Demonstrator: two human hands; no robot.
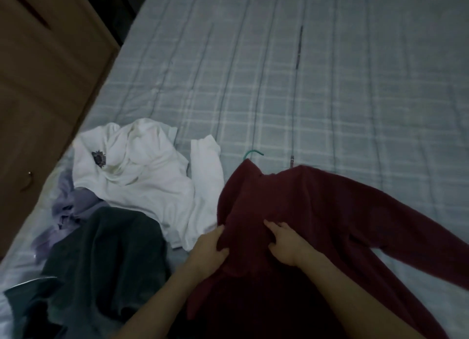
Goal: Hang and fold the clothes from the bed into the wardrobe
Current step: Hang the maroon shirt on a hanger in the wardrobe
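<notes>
Head view: left hand [212,247] grips maroon sweater [317,211]; right hand [285,244] presses it.

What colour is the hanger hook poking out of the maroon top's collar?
Green-teal: the hanger hook shows just above the maroon top, seen in the head view.
</notes>
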